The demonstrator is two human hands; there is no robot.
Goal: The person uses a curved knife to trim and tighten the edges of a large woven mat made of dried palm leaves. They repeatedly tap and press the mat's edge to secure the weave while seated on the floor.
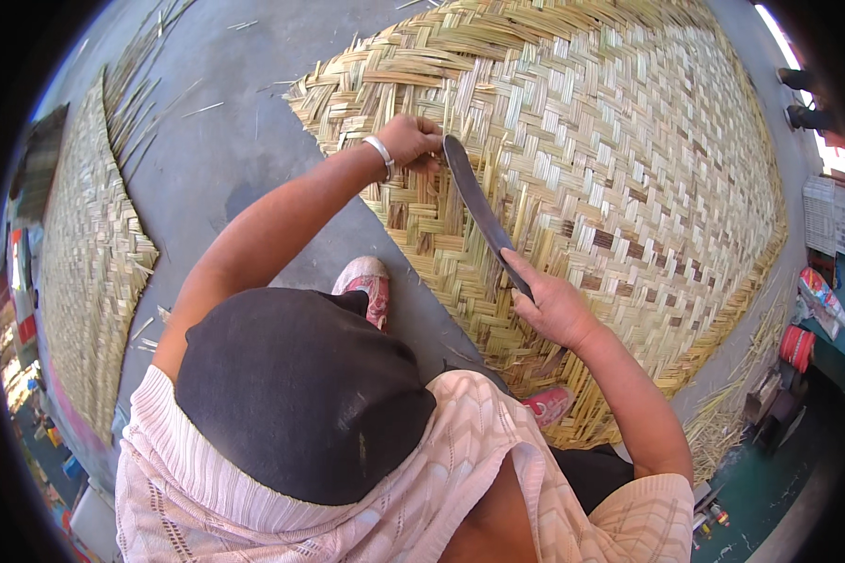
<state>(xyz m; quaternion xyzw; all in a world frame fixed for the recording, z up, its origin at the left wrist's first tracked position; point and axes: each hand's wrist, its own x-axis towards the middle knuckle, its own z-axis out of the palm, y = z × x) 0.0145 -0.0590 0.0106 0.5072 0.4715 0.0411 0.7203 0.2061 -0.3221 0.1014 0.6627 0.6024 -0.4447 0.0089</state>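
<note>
A large woven reed mat (620,178) lies on the floor in front of me, its pale strips crossing in a zigzag weave with some brown ones. My right hand (554,308) grips the lower end of a long, curved, dark knife (479,202). The blade slants up and left over the mat, its tip near the fingers of my left hand. My left hand (409,143), a silver bangle at the wrist, is closed low over the mat near its left border. Its bent fingers pinch a thin reed strip (448,105) that sticks up from the weave; the fingertips are partly hidden.
Another woven mat (89,253) stretches along the left side, with loose reed strips (136,117) by it. My shoes, one at the mat's edge (371,286), rest close by. At the right are a white crate (819,211), a red roll (797,348) and more loose reeds (723,427).
</note>
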